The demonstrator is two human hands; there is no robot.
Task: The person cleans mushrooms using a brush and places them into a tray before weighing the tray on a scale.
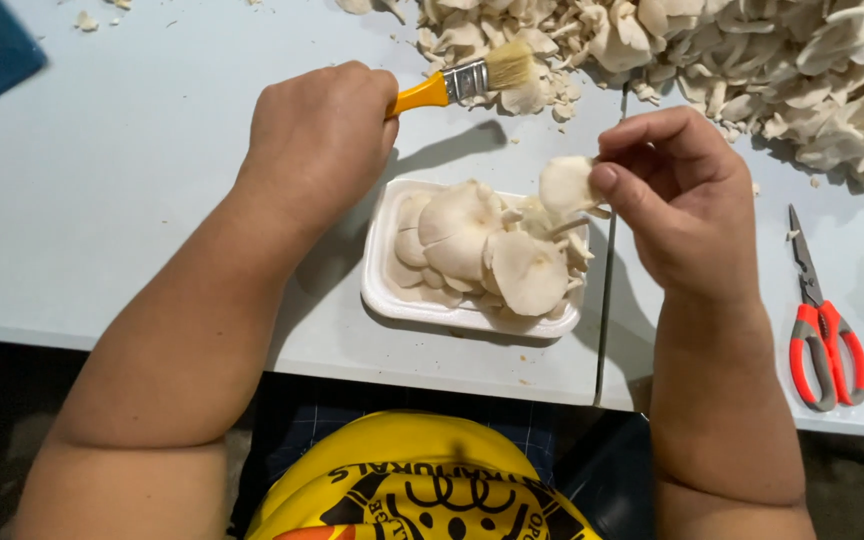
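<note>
A: How's that mushroom to handle?

B: Light, soft, tears easily. My right hand pinches its stem just above the tray; my left hand is fisted around the brush.

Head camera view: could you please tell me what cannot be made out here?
- Brush handle: mostly hidden inside the left hand.
- Mushroom pile: cut off by the top and right edges.
- Tray floor: covered by mushrooms.
- Held mushroom: its stem is partly hidden by the right hand fingers.
- Scissors: blade edges too small to judge.
</note>
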